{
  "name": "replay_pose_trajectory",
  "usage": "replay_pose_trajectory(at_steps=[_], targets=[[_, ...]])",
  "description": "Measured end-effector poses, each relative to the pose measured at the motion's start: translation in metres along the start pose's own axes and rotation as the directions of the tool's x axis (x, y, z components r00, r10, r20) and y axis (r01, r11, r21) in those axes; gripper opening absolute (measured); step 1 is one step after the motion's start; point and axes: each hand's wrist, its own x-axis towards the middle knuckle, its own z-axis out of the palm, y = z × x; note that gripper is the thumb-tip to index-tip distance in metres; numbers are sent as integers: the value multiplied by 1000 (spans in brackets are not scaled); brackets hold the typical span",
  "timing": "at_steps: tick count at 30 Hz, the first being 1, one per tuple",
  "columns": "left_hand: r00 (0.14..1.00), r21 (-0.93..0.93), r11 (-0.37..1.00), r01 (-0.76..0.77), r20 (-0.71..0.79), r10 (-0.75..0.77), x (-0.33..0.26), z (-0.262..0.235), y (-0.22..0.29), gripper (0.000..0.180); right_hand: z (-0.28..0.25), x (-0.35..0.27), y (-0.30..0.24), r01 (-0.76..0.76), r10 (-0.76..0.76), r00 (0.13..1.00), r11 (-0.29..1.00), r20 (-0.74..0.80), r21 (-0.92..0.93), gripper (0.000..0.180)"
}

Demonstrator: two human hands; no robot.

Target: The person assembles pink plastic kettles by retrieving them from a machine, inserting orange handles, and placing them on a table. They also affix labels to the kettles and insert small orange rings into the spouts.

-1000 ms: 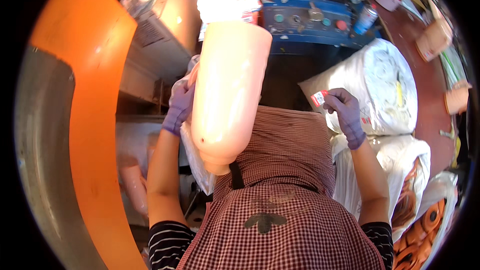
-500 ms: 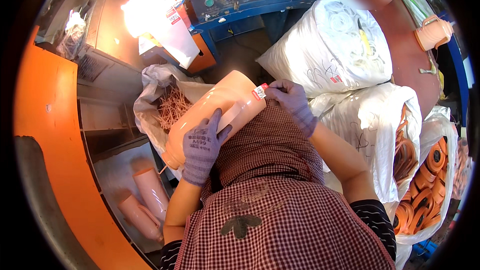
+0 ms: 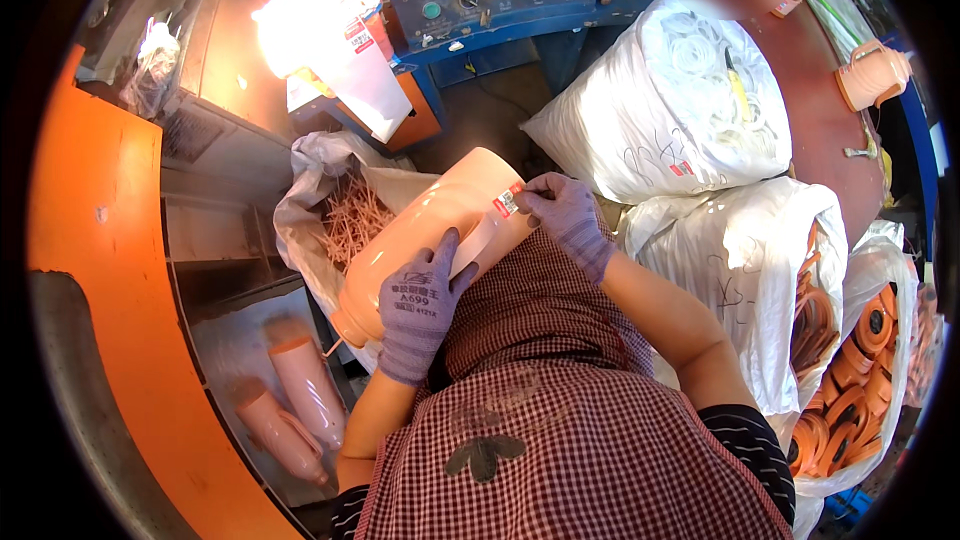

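A peach plastic jug shell [image 3: 410, 230] with a side handle [image 3: 474, 245] lies slanted across my lap, its wide end up and to the right. My left hand [image 3: 415, 310], in a grey-purple glove, grips it at the handle, with fingers along the wall. Near the wide rim sits a small red-and-white sticker label [image 3: 506, 202]. The gloved right hand [image 3: 568, 218] pinches at the label's right edge, thumb and forefinger together against the shell. How much of the label is stuck down is hard to tell.
Sheets of labels [image 3: 375, 90] hang under a bright light. Behind stands a blue control panel [image 3: 490, 0]. White sacks [image 3: 600, 110] of rings and orange parts [image 3: 850, 390] line the right. A sack of peach scraps [image 3: 355, 220] sits left, above two peach shells [image 3: 305, 390].
The label, which stuck out past the rim in my right fingers, now lies against the shell's wall. My right hand has moved slightly left and down with it.
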Motion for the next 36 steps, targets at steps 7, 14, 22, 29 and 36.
replay_pose_trajectory(at_steps=[7,14,22,29,36], targets=[[998,-85,995,-50,-28,48,-5,-7,-6,49,-23,29,21,98,-87,947,995,311,-21,36],[692,-897,434,77,-266,-671,-40,24,-110,53,-11,-2,11,88,-174,925,963,338,253,30],[820,-674,736,-60,-454,-349,-2,-8,-178,52,-26,-55,-19,915,-748,403,335,528,-225,19],[994,-949,303,-87,-63,87,19,-163,-87,107,-42,-78,-127,935,-945,158,49,288,-351,29],[782,-869,425,-254,74,619,35,-151,-41,154,43,-120,-135,966,-929,136,48,343,-253,36]])
